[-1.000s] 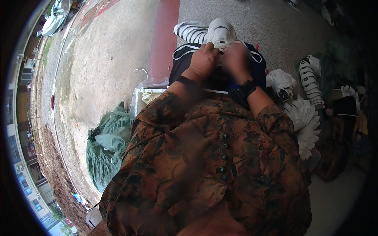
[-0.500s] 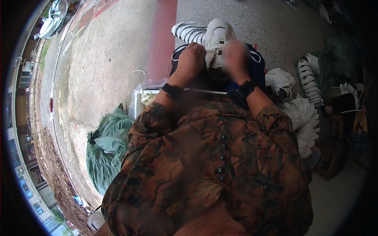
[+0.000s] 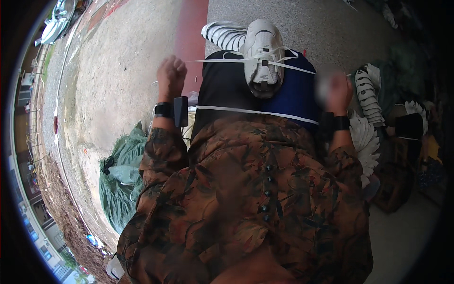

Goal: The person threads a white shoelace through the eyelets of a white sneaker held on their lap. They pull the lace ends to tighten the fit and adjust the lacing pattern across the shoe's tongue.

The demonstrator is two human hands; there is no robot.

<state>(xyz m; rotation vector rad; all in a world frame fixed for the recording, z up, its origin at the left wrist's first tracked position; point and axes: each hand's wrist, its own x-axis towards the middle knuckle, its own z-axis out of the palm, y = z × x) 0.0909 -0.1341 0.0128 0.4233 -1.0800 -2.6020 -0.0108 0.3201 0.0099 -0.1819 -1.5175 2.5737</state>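
A white shoe upper (image 3: 263, 42) rests on my lap, toe pointing away, between my black left trouser leg and the blue cloth on the right. Its white lace (image 3: 222, 60) is drawn out tight to both sides, with loops over the tongue. My left hand (image 3: 171, 75) is closed on one end, off to the left of the shoe. Out to the right, my right hand (image 3: 336, 90) is closed too and partly blurred; the other lace end runs toward it.
A row of stacked white shoe pieces (image 3: 224, 35) lies just beyond the shoe. More stacks (image 3: 370, 94) stand at my right, near a dark stool (image 3: 397, 187). A green woven sack (image 3: 123, 177) slumps on the ground at my left.
Both hands have moved apart from the top of the shoe, left and right, pulling the lace out straight. The shoe now shows whole.
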